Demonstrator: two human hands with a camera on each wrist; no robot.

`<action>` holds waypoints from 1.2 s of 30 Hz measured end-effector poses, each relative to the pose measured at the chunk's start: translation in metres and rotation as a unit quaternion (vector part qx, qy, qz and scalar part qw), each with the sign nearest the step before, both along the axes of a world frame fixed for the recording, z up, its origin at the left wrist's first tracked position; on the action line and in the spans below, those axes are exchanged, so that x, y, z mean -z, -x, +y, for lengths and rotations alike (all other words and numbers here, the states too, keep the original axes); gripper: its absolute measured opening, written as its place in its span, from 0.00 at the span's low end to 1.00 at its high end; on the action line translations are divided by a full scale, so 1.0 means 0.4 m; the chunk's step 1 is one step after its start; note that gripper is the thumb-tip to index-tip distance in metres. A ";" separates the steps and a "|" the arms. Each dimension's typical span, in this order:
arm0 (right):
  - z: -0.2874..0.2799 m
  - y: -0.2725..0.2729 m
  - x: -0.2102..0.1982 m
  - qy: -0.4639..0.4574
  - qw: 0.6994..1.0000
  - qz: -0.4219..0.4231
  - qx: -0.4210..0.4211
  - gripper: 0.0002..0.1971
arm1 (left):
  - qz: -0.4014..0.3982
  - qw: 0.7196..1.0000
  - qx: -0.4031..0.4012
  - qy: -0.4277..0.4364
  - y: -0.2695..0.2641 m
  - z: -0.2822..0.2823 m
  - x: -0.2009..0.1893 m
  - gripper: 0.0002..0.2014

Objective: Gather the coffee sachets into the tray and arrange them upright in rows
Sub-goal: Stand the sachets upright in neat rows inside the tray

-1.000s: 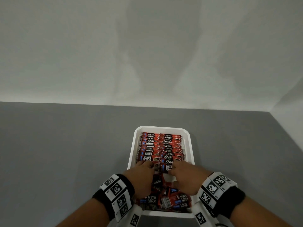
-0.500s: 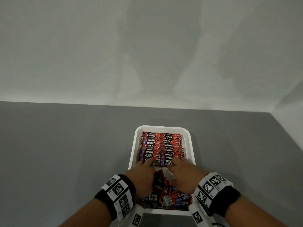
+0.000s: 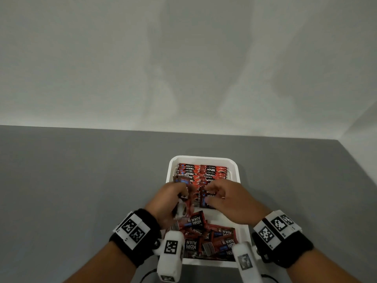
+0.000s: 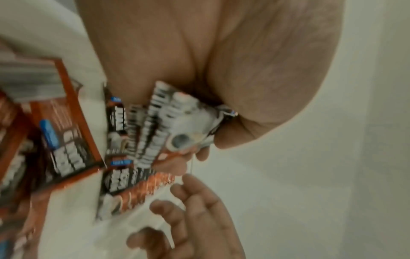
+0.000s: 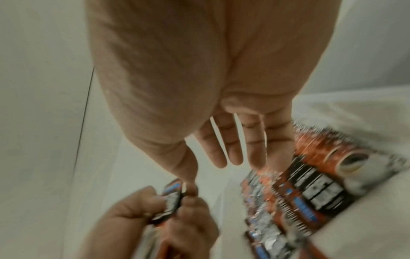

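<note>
- Both hands have lifted off the front of the rows since half a second ago; then their fingertips pressed the nearest upright sachets, now they hover above the middle of the tray (image 3: 234, 170).
- Left hand (image 3: 170, 201): fingers curled around a small bundle (image 3: 182, 196) of sachets, held clear of the tray floor. Left wrist view shows the bundle (image 4: 175, 126) clamped between thumb and fingers (blurred, count unclear).
- Right hand (image 3: 226, 199): fingers mostly straight and slightly spread in the right wrist view (image 5: 233, 140), holding nothing; thumb tip reaches toward the left hand's bundle (image 5: 172, 204), contact unclear.
- Rows (image 3: 204, 172): two columns of red-and-black sachets standing on edge, filling the far half of the tray.
- Loose pile (image 3: 206, 235): sachets lying flat and jumbled in the near half.
- Tray sits on a grey table (image 3: 81, 190), close to the near edge; pale wall behind.
</note>
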State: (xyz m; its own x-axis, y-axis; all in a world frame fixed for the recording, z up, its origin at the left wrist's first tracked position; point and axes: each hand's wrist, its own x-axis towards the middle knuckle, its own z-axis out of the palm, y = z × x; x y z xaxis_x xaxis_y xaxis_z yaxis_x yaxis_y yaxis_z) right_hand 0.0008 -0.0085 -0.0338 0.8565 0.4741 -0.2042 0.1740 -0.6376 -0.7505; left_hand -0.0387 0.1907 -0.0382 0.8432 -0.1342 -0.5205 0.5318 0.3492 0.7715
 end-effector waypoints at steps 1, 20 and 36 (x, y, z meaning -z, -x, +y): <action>0.012 0.005 -0.013 -0.057 0.997 0.035 0.026 0.11 | -0.008 0.999 -0.014 0.038 -0.002 -0.007 -0.002 0.11; 0.027 -0.083 -0.001 0.080 0.995 -0.035 0.047 0.04 | -0.036 0.961 -0.258 -0.091 -0.040 0.080 0.001 0.09; 0.156 -0.082 0.104 0.193 0.975 -0.058 -0.091 0.09 | 0.002 0.980 -0.191 -0.061 -0.019 0.060 0.017 0.15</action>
State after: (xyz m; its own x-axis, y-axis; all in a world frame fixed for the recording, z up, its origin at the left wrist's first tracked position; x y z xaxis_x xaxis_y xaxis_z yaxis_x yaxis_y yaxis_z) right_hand 0.0337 0.0539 -0.0753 0.7933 0.5274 -0.3041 0.3803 -0.8193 -0.4291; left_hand -0.0312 0.2148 -0.0449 0.8177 0.2551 -0.5160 0.3829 0.4283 0.8185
